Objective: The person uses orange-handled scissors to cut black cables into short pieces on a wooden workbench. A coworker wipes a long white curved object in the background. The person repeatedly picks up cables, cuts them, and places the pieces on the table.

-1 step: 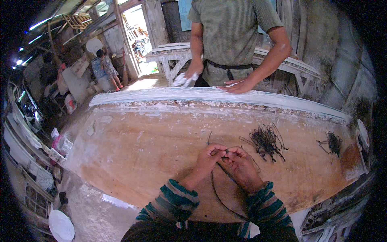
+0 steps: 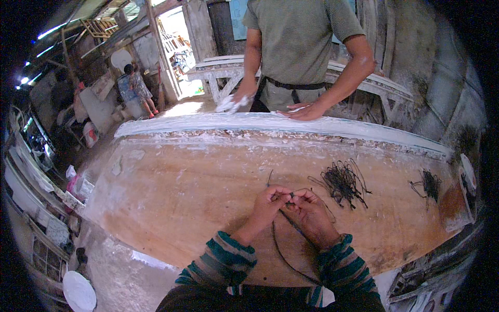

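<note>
Both my hands meet over the wooden board, each pinching the same thin dark cord [image 2: 281, 250]. My left hand [image 2: 271, 204] grips it between thumb and fingertips. My right hand [image 2: 310, 210] pinches it right beside, at what looks like a small knot, partly hidden by my fingers. One cord end sticks out beyond my left hand, and a long loop hangs below toward my body. A tangled pile of black cords [image 2: 343, 183] lies to the right of my hands. Farther right is a smaller bundle of black cords [image 2: 431, 184].
A long white-coated ledge [image 2: 291, 124] runs along the far edge of the wooden board [image 2: 182, 197]. Behind it a person [image 2: 296, 57] rests one hand on the ledge and holds white material in the other. Another person [image 2: 136, 88] stands far left. A white round lid [image 2: 79, 291] lies lower left.
The co-worker's hand with the white material has shifted slightly left along the ledge. My hands and the cord look unchanged.
</note>
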`<action>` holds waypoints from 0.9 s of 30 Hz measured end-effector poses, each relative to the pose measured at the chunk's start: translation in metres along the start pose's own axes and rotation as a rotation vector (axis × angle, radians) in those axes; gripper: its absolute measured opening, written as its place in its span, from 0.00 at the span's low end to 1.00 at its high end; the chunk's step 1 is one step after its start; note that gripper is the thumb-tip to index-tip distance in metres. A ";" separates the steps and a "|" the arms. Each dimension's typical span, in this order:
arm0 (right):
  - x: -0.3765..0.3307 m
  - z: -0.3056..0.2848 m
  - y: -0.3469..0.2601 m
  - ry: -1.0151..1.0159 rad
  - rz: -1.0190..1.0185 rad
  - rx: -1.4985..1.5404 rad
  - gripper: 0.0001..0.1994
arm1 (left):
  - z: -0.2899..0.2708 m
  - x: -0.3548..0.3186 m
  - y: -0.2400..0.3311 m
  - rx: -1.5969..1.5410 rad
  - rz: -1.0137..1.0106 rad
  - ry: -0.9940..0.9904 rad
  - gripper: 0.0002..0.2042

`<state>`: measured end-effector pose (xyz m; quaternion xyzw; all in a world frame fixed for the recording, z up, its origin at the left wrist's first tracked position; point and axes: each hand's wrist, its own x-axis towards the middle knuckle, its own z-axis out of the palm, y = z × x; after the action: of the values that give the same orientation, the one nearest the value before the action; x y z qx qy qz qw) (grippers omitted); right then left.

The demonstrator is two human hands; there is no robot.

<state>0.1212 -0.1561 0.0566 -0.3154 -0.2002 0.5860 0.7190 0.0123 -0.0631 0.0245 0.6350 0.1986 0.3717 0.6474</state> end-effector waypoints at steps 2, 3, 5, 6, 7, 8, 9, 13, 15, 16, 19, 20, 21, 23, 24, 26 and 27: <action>0.003 0.002 -0.003 0.010 0.000 -0.034 0.03 | 0.000 0.003 0.002 0.095 0.032 0.029 0.07; 0.004 0.000 -0.002 0.026 -0.004 -0.059 0.03 | -0.001 0.004 -0.001 0.069 0.029 0.027 0.07; 0.006 -0.003 0.000 0.059 -0.012 -0.109 0.02 | -0.003 0.006 -0.010 0.019 0.023 0.024 0.07; 0.005 -0.002 -0.001 0.048 -0.036 -0.145 0.02 | -0.003 0.007 -0.009 0.018 0.020 0.009 0.07; 0.003 0.002 -0.003 0.038 -0.060 -0.181 0.02 | -0.004 0.007 -0.008 0.018 0.017 -0.005 0.07; 0.002 0.004 -0.004 0.027 -0.084 -0.216 0.02 | -0.005 0.008 -0.007 0.017 0.014 -0.018 0.07; 0.002 0.004 -0.004 0.024 -0.083 -0.238 0.02 | -0.006 0.008 -0.007 0.001 -0.005 -0.034 0.08; -0.001 0.008 -0.008 -0.028 -0.096 -0.307 0.02 | -0.011 0.011 -0.006 -0.024 -0.033 -0.107 0.09; -0.001 0.006 -0.008 -0.042 -0.109 -0.313 0.02 | -0.013 0.012 -0.002 0.010 -0.019 -0.147 0.09; 0.001 0.002 -0.005 -0.032 -0.113 -0.306 0.02 | -0.012 0.013 0.004 0.040 -0.010 -0.167 0.09; -0.004 0.017 -0.010 0.012 -0.116 -0.355 0.03 | -0.017 0.014 0.000 0.003 -0.068 -0.221 0.09; -0.005 0.024 -0.012 0.029 -0.115 -0.383 0.03 | -0.018 0.015 -0.003 -0.031 -0.100 -0.238 0.09; -0.004 0.019 -0.011 0.007 -0.088 -0.373 0.04 | -0.018 0.014 -0.002 -0.038 -0.095 -0.237 0.09; 0.000 0.003 -0.006 -0.039 -0.033 -0.354 0.06 | -0.015 0.013 0.003 -0.050 -0.086 -0.233 0.09; -0.001 0.004 -0.006 -0.061 -0.087 -0.438 0.06 | -0.016 0.012 0.005 -0.042 -0.082 -0.236 0.09; -0.003 0.008 -0.007 -0.110 -0.195 -0.604 0.06 | -0.018 0.012 0.010 -0.022 -0.075 -0.239 0.09; -0.003 0.007 -0.005 -0.095 -0.193 -0.615 0.06 | -0.019 0.012 0.010 -0.056 -0.101 -0.269 0.08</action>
<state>0.1195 -0.1581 0.0657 -0.4698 -0.4302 0.4415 0.6320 0.0036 -0.0422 0.0341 0.6501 0.1314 0.2558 0.7034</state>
